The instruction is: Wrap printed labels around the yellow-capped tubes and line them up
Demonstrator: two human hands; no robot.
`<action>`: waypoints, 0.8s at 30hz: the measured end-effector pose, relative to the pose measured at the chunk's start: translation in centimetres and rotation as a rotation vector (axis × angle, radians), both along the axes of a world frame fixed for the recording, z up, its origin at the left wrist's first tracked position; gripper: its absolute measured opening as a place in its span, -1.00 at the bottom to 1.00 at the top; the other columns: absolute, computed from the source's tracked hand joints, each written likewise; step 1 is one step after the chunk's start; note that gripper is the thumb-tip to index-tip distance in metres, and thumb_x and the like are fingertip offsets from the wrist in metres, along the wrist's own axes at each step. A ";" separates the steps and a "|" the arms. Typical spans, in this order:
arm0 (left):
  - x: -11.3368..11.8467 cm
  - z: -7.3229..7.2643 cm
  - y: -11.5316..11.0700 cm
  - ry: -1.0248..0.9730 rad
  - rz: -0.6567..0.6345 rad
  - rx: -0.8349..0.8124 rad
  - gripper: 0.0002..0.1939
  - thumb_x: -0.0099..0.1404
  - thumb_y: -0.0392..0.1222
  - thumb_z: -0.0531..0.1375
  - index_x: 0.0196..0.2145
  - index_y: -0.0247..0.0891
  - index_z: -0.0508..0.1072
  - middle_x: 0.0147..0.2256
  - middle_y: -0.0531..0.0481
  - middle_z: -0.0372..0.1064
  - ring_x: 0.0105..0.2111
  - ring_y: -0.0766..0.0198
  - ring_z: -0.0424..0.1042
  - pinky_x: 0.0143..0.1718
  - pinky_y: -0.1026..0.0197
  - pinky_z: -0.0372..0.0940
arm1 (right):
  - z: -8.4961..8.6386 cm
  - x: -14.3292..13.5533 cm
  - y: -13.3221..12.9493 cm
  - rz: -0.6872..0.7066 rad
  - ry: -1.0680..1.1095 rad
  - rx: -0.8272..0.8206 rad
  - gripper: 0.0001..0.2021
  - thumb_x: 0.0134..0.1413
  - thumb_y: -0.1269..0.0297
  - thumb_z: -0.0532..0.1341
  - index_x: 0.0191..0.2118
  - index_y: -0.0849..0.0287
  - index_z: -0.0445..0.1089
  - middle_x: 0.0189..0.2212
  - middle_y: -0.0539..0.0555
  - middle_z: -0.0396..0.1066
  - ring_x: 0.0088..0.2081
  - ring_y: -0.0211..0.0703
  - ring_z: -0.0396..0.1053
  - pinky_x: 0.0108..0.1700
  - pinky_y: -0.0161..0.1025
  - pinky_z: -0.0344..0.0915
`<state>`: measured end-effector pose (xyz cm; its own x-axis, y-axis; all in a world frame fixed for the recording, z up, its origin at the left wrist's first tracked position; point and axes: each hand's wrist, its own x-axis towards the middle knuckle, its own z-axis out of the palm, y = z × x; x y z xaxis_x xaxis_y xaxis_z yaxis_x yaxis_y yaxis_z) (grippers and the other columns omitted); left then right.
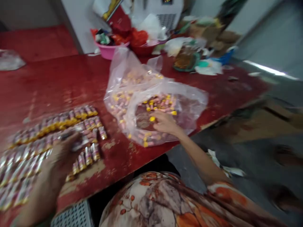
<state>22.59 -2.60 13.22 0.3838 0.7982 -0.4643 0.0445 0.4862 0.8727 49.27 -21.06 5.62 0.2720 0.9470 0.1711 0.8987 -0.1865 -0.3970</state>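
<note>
A clear plastic bag (199, 94) lies open on the red table, holding many small pink pieces with yellow caps (165, 101). My right hand (165, 123) reaches into its mouth, fingers closed around a yellow-capped piece (152, 119). At the left, rows of wrapped pieces with yellow ends (56, 122) lie side by side on the table. Over these rows is my left hand (67, 146), blurred, its fingers closed on a clear wrapper (79, 142); what the wrapper contains is too smeared to make out.
The red table (59, 78) has its near edge in front of my body. Along its back stand a pink basin (107, 52), a red basin (143, 49) and a jar (186, 56). A grey perforated crate (72, 217) is below the edge; cardboard (258, 123) lies right.
</note>
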 end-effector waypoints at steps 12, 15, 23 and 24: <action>2.1 -4.7 -9.0 -0.317 -0.124 -0.175 -0.69 -0.17 -0.25 0.48 -0.42 -0.36 0.57 -0.44 -0.06 0.52 -0.47 0.29 0.47 -0.36 0.26 0.39 | 1.3 -13.0 -1.7 -0.128 0.906 0.286 -0.85 -0.04 0.17 0.31 -0.40 0.14 0.47 -0.61 -0.06 0.33 -0.60 -0.32 0.21 -0.55 -0.35 0.17; 1.8 -5.1 -9.6 -0.312 -0.165 -0.168 -0.69 -0.16 -0.21 0.48 -0.41 -0.36 0.57 -0.42 -0.08 0.53 -0.44 0.25 0.48 -0.32 0.23 0.38 | 1.0 -13.6 -1.0 -0.125 0.904 0.254 -0.85 -0.06 0.23 0.29 -0.53 0.17 0.44 -0.66 -0.06 0.29 -0.59 -0.33 0.20 -0.54 -0.36 0.15; 1.1 -5.3 -9.4 -0.260 -0.143 -0.265 -0.69 -0.12 -0.19 0.47 -0.37 -0.34 0.59 -0.41 -0.07 0.53 -0.49 0.30 0.46 -0.42 0.27 0.38 | 0.7 -11.5 0.1 -0.062 0.956 0.147 -0.84 -0.10 0.21 0.30 -0.54 0.17 0.47 -0.66 -0.07 0.28 -0.58 -0.35 0.16 -0.56 -0.38 0.09; 1.1 -5.3 -9.3 -0.266 -0.116 -0.273 -0.68 -0.14 -0.20 0.48 -0.39 -0.35 0.58 -0.42 -0.07 0.53 -0.49 0.28 0.47 -0.40 0.25 0.40 | 0.7 -11.3 0.0 -0.073 0.967 0.173 -0.82 -0.07 0.18 0.30 -0.53 0.17 0.47 -0.64 -0.06 0.29 -0.57 -0.34 0.18 -0.56 -0.38 0.11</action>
<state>23.64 -11.94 7.88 0.5993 0.6039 -0.5255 -0.0977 0.7067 0.7007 37.99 -21.08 6.31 0.4244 0.9052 -0.0215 0.1606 -0.0986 -0.9821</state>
